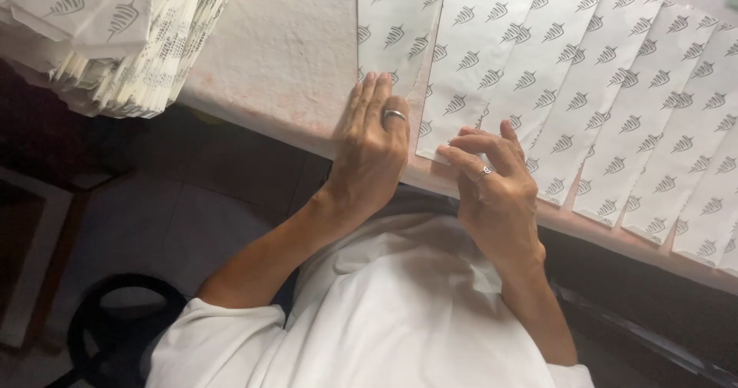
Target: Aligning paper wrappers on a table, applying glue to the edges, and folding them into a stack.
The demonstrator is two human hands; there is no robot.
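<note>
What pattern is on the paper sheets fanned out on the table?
White paper sheets with repeated grey leaf-like motifs, clearest in the head view.

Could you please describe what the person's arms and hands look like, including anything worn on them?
Both forearms are bare. White short sleeves cover the upper arms, part of a loose white garment. The left hand wears a silver-coloured band ring on one finger. The right hand wears a thinner silver-coloured ring with a small ornament. No gloves or watch are visible.
</note>
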